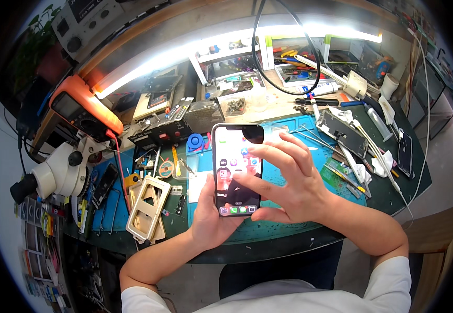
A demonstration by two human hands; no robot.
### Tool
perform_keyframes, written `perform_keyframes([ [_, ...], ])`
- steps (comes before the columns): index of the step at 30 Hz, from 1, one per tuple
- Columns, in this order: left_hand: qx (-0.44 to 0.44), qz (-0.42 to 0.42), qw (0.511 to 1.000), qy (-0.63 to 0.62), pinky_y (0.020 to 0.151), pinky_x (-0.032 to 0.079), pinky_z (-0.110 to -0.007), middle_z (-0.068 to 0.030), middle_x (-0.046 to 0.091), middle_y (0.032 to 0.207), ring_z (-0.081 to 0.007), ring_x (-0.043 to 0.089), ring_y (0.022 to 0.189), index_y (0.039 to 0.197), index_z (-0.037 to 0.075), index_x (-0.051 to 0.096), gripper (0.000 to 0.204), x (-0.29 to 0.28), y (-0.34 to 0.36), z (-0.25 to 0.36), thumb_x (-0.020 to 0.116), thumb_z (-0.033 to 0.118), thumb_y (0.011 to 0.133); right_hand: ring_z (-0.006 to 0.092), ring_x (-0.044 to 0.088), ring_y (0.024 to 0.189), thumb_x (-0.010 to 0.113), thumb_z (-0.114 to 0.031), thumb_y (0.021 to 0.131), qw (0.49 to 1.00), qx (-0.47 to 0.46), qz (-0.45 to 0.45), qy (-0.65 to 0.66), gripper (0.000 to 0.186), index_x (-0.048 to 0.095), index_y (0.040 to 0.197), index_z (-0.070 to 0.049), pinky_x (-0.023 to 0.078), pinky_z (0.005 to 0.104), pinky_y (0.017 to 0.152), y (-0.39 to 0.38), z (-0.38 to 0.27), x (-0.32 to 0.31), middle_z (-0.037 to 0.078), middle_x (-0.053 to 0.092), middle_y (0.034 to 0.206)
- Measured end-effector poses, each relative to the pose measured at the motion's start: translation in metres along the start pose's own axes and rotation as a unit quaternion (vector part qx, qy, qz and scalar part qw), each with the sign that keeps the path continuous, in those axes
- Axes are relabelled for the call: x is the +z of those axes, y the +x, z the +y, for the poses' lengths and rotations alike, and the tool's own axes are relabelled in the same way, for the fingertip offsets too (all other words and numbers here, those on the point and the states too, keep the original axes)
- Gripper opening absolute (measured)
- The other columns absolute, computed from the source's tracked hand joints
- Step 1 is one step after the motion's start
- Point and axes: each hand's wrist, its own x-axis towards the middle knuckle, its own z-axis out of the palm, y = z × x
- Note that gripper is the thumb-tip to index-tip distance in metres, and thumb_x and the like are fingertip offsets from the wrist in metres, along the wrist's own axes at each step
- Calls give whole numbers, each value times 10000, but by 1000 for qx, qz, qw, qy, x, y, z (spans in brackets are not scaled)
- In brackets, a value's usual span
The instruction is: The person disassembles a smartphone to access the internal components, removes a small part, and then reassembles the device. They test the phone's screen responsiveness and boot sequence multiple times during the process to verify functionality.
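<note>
Two bare hands meet over a phone [228, 167], which is held up in front of the person, above the near part of a blue work mat [312, 156]. The left hand [209, 221] grips it low on its left side, the thumb lying along the edge and the palm below the bottom corner; the other fingers are hidden behind the phone, so how far they wrap cannot be told. The right hand [302, 185] holds nothing and is loosely spread, its fingers slightly bent and parted. Its index finger reaches across the lit screen and another fingertip lies over the upper right part, though whether either touches the glass cannot be told; the thumb is just beside the lower right corner. The screen shows rows of colourful icons, with four more along the bottom. To the left of the phone, a beige frame [148, 207] lies tilted on the dark green bench top [268, 249], and a blue round object [196, 142] rests near the phone's upper left side. Farther left stand a white microscope [51, 169] with dark knobs and an orange multimeter [83, 107]. Right of the mat's middle lie a dark phone housing [343, 136], a clear syringe [377, 123] and crumpled white tissue [383, 164]. A black cable [254, 43] loops down above the far side of the bench.
</note>
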Motion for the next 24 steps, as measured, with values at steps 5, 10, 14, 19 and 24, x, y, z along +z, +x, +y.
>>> perform_keyframes([
  [5, 7, -33, 999, -2, 1013, 511, -483, -115, 573, 1383, -266, 599, 1226, 1484, 96, 413, 691, 1, 1, 7, 196, 602, 1066, 250, 445, 1330, 569, -598, 943, 997, -45, -34, 45, 492, 653, 1249, -222, 337, 503, 1159, -5, -2, -2, 77, 508, 1438],
  [10, 33, -32, 998, -37, 986, 536, -490, -114, 575, 1374, -272, 613, 1199, 1481, 112, 410, 669, -3, 3, 10, 208, 598, 1068, 238, 447, 1339, 674, -543, 864, 990, -85, -65, 97, 481, 671, 1187, -188, 328, 507, 1182, -10, -7, 3, 65, 529, 1447],
  [14, 35, -49, 997, -45, 986, 533, -491, -115, 577, 1370, -277, 622, 1186, 1482, 102, 408, 679, -5, 2, 9, 207, 601, 1067, 242, 449, 1335, 668, -543, 868, 988, -95, -73, 98, 490, 665, 1196, -179, 324, 508, 1183, -10, -7, 6, 65, 526, 1448],
  [19, 25, -11, 999, -40, 979, 511, -494, -165, 574, 1371, -307, 613, 1189, 1476, 67, 426, 725, 1, 2, 8, 206, 618, 1059, 271, 453, 1301, 591, -561, 934, 999, -37, -37, -2, 480, 663, 1234, -194, 327, 513, 1156, -6, -4, 1, 92, 515, 1427],
  [24, 25, -51, 998, -13, 969, 509, -495, -191, 560, 1379, -317, 583, 1223, 1496, 59, 401, 758, -2, 3, 8, 189, 636, 1053, 338, 518, 1187, 553, -424, 1010, 994, 92, 46, 47, 495, 579, 1375, -91, 421, 483, 1049, -2, 0, -5, 150, 555, 1337],
])
